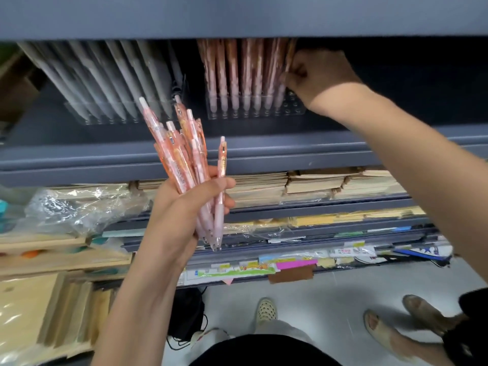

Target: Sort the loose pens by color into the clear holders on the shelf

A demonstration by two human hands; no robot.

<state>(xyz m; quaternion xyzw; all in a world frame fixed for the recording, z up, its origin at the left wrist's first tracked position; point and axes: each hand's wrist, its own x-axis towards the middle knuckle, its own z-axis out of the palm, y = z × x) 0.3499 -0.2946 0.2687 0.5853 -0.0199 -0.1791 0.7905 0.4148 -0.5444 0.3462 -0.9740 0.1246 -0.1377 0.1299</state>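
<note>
My left hand [184, 207] grips a bundle of several pink-and-orange pens [182, 154], tips down, in front of the grey shelf edge. My right hand [314, 75] reaches into the shelf and pinches a pink pen [289, 62] at the right end of the row standing in a clear holder [295, 112]. That holder is filled with several pink pens [237, 72]. To its left a second clear holder [79, 114] carries several grey-white pens [111, 75], all leaning left.
The grey shelf lip [290, 151] runs across in front of the holders, and the shelf above [237, 17] hangs low over them. Lower shelves hold stacks of paper goods [317, 180] and plastic wrap [79, 204]. Another person's sandalled feet [396, 328] stand at the right.
</note>
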